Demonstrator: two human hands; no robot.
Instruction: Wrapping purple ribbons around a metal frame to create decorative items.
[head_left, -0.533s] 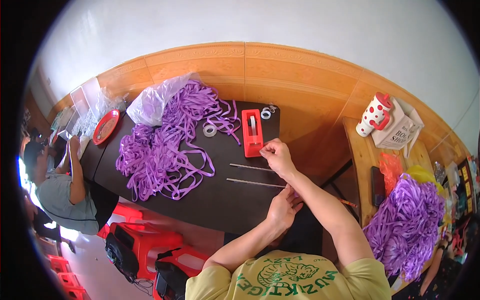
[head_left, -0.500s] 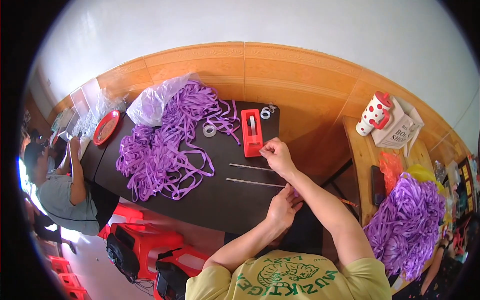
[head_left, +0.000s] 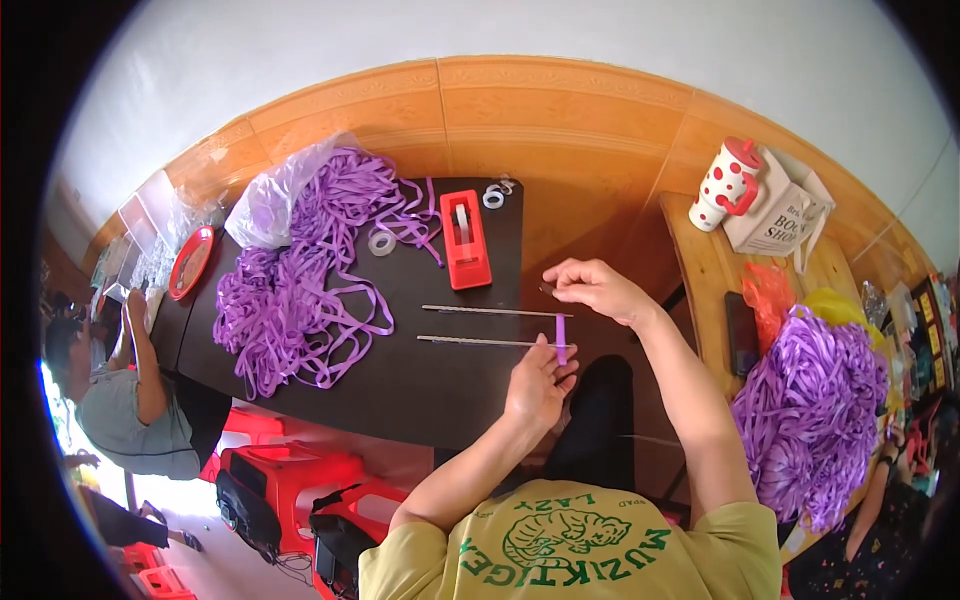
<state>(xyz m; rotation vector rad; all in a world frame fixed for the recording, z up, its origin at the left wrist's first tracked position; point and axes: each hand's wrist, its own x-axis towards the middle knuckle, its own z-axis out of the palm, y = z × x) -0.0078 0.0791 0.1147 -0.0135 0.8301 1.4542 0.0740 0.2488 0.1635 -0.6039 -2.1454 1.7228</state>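
Two thin metal rods (head_left: 480, 310) lie side by side, their right ends jutting past the edge of the dark table. A purple ribbon piece (head_left: 561, 338) spans both rods near those ends. My left hand (head_left: 540, 385) is closed at its lower end, thumb and fingers pinching the ribbon beside the nearer rod. Above and to the right, my right hand (head_left: 603, 290) hangs off the table's edge, fingertips pressed together on something small that I cannot make out. A red tape dispenser (head_left: 466, 240) with a tape roll stands on the table beyond the rods.
A heap of purple ribbon (head_left: 290, 290) spills from a plastic bag (head_left: 262, 212). Small tape rolls (head_left: 381, 243) lie near it. On the wooden table (head_left: 690, 235) at right are a dotted tumbler (head_left: 724, 185), a paper bag and more ribbon (head_left: 810, 420). A person (head_left: 140, 400) works at left.
My right hand has left the tape dispenser's near end and moved right. The ribbon across the rods now shows, uncovered by my right arm. The whole view has shifted slightly.
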